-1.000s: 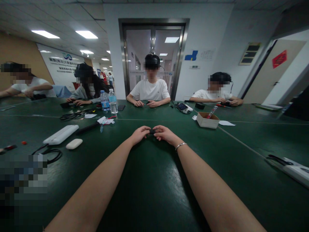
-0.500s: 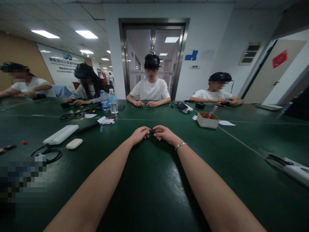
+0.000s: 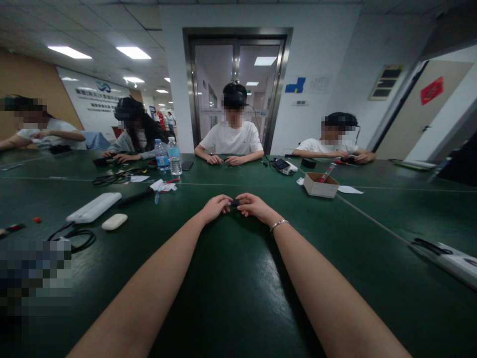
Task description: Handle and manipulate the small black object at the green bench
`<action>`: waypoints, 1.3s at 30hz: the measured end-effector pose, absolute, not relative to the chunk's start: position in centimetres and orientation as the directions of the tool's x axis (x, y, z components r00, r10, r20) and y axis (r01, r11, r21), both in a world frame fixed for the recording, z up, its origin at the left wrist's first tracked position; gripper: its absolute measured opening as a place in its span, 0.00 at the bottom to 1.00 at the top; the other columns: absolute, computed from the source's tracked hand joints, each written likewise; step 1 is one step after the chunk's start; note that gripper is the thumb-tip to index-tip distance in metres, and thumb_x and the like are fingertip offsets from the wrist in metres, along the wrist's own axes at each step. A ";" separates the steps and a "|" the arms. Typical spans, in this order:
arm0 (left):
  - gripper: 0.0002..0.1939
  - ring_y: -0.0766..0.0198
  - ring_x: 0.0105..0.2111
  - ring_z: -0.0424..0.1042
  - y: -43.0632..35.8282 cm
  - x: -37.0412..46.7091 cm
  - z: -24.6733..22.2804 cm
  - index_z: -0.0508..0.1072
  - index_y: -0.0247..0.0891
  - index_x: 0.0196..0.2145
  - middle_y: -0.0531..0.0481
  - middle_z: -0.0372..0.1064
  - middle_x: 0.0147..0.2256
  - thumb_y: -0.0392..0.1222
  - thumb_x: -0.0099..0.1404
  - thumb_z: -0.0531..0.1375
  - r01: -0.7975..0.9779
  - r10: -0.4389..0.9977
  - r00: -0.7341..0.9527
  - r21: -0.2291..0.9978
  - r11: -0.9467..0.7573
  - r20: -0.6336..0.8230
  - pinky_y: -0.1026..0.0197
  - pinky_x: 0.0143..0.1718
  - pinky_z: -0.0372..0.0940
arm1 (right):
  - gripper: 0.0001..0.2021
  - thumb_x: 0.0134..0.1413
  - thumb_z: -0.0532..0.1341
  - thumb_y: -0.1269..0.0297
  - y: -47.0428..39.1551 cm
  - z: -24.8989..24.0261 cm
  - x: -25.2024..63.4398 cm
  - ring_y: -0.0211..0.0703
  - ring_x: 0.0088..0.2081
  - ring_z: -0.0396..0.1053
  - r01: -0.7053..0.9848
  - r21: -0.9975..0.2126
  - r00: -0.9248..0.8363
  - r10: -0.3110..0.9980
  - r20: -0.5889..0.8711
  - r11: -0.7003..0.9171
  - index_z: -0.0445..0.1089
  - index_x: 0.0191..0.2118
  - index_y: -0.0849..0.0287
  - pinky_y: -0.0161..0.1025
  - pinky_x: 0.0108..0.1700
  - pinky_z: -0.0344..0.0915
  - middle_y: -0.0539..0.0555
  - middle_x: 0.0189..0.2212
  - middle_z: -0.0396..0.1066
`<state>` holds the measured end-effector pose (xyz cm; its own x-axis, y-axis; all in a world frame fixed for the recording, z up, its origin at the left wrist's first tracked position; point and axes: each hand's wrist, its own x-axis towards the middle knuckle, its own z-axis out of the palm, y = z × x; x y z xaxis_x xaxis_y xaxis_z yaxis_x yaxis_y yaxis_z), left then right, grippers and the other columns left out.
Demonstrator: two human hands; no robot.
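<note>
Both arms reach forward over the dark green table (image 3: 238, 298). Between the fingertips is a small dark object (image 3: 234, 203), too small to name surely, with a light, shiny end on its left. My left hand (image 3: 216, 209) pinches that left end. On its right end, my right hand (image 3: 255, 206) closes thumb and fingers; a silver bangle circles this wrist. The two hands are close together, with the object bridging them.
A white power bank (image 3: 94, 208) and white oval case (image 3: 115, 222) lie left, near cables. Two water bottles (image 3: 174, 156) stand beyond. A small box (image 3: 321, 185) sits right. Several people sit across the table; a white power strip (image 3: 460, 261) lies far right.
My hands and the small dark object look the same. At the far left, a seated person's hand has moved up toward the chest.
</note>
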<state>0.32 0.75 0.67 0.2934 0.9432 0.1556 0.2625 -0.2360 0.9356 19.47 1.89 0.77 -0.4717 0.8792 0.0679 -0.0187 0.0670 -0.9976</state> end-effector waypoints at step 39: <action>0.17 0.65 0.26 0.66 0.0 1.0 1.4 0.67 0.35 0.38 0.50 0.68 0.27 0.46 0.51 0.62 0.417 0.892 0.413 0.832 -0.366 0.185 0.64 0.29 0.58 | 0.16 0.47 0.64 0.72 0.1 1.4 16.8 0.32 0.17 0.66 0.006 -0.999 -0.494 0.868 0.041 0.050 0.60 0.41 0.62 0.27 0.17 0.65 0.48 0.23 0.68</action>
<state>1.04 -0.03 1.40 0.4131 0.8917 0.1850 0.4166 -0.3657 0.8323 16.80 0.08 1.36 -0.4943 0.8683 0.0407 0.0061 0.0503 -0.9987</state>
